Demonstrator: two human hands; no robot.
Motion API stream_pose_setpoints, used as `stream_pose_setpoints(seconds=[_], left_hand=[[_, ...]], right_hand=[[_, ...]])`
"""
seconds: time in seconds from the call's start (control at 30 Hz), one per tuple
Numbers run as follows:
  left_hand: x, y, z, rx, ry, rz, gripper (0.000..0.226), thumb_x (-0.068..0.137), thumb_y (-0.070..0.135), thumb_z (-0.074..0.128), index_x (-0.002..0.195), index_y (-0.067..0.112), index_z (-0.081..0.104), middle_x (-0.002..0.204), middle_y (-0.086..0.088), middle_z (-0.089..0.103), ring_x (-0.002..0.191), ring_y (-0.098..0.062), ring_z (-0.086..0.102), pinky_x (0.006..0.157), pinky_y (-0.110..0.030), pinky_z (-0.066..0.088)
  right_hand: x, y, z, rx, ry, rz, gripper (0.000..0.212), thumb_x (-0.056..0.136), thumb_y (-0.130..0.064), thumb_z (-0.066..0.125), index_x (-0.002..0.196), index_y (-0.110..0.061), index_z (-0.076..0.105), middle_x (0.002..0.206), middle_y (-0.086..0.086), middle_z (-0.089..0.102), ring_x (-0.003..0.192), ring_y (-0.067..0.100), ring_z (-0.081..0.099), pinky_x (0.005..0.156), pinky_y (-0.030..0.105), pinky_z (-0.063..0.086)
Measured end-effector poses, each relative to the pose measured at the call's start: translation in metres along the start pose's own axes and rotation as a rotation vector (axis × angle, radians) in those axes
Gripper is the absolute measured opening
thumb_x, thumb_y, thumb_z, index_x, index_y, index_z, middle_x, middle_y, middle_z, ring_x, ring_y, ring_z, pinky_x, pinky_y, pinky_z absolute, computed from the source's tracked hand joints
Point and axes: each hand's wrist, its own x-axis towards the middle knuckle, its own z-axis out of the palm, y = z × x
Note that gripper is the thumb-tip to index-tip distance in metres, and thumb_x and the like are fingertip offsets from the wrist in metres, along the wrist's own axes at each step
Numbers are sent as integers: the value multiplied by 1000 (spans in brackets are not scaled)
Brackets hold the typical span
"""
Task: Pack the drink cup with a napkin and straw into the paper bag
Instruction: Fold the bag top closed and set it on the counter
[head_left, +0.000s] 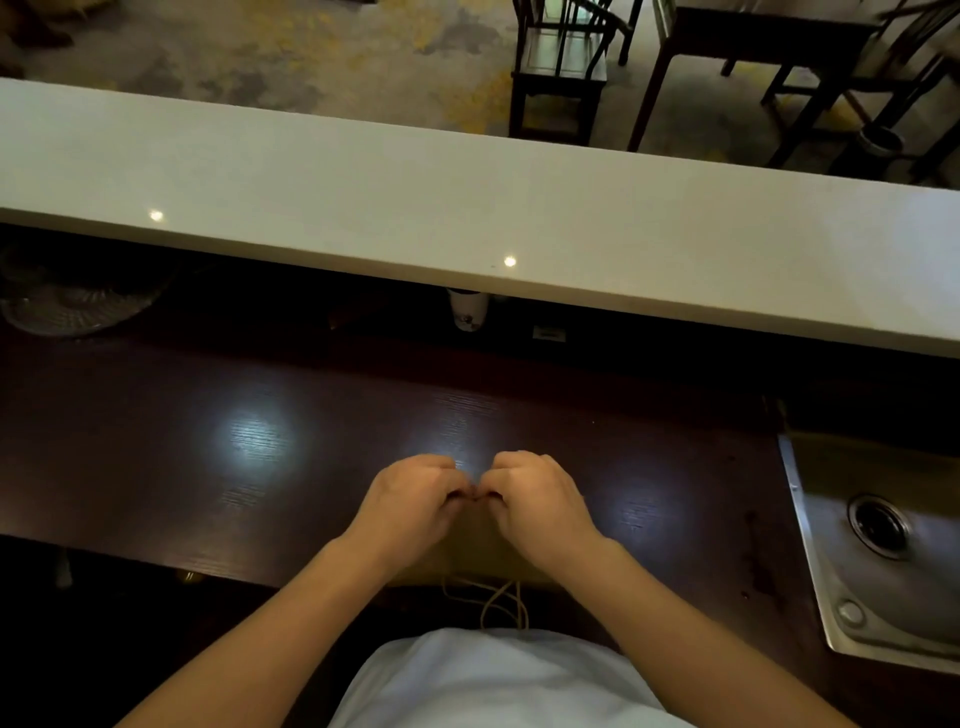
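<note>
A brown paper bag (475, 545) lies flat on the dark wooden counter (260, 441), close to its front edge, its string handles (498, 603) hanging over the edge toward me. My left hand (410, 501) and my right hand (540, 499) rest on the bag's far end, fingers curled and pinching its edge, fingertips almost touching. A white drink cup (468, 307) with a printed mark stands far back under the raised white ledge, its top hidden. I see no napkin or straw.
A long white ledge (467, 218) runs across above the counter's back. A steel sink (878, 545) with a drain is set in at the right. A fan grille (78, 296) sits at the back left. Chairs and tables stand beyond the ledge.
</note>
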Motion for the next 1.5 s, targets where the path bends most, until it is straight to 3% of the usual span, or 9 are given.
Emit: stream_pose_setpoints(seconds=[0.33,0.5,0.7,0.8,0.97,1.07,1.17,1.4,1.5], left_hand=[[-16,-16,-14,-44,82,44,13,73,19,87,83,23,81,74,10,73,68,-10,59,61,-20,44],[-22,-44,-18,-26,49,-37,17,71,11,88,85,19,82,74,5,74,70,-15,61,65,-27,52],[-31,-74,-17,-152,210,-175,21,68,3,89,83,17,81,71,17,66,68,-2,61,66,-9,44],[-27,-78,-5,-380,256,-312,31,73,5,85,82,34,75,77,17,70,80,-1,66,72,-12,50],[-36,-82,24,-706,111,-431,51,69,8,89,94,49,73,101,11,76,96,-16,71,85,-37,58],[-38,-81,36,-788,108,-455,55,69,7,89,97,51,75,109,9,76,103,-16,70,85,-30,57],[-34,-82,33,-805,132,-407,43,75,6,84,89,47,79,102,17,78,96,-4,72,78,-11,53],[-28,-82,32,-839,236,-429,48,77,-1,81,74,48,80,80,16,78,73,1,71,66,-7,51],[-31,-82,38,-901,232,-431,42,78,0,80,81,42,81,87,14,80,80,1,73,69,-10,54]], right_hand=[[-21,29,-19,75,70,70,6,83,-21,71,85,-24,75,84,-7,66,86,17,57,68,36,51],[-24,48,-7,97,98,126,7,81,-25,73,87,-22,75,83,-8,63,85,17,56,69,36,51],[-24,71,-5,320,231,230,9,74,-12,82,79,-16,76,75,-10,62,70,3,58,65,14,43],[-23,72,0,515,276,321,20,72,-8,83,79,-26,74,81,-9,67,77,4,62,67,6,41],[-32,68,16,831,126,470,43,66,-3,86,93,-33,72,116,2,58,99,10,58,94,30,49],[-34,70,24,885,66,503,43,68,-6,86,93,-38,72,132,-2,51,118,11,49,99,27,44],[-31,72,24,1018,86,494,26,75,-9,81,85,-32,77,133,-6,59,116,8,56,82,13,50],[-25,73,29,999,153,394,39,81,-7,76,95,-43,74,112,-23,66,124,4,50,107,26,37],[-24,73,32,1062,147,389,32,78,-4,78,86,-34,78,128,-10,63,118,5,57,96,27,50]])
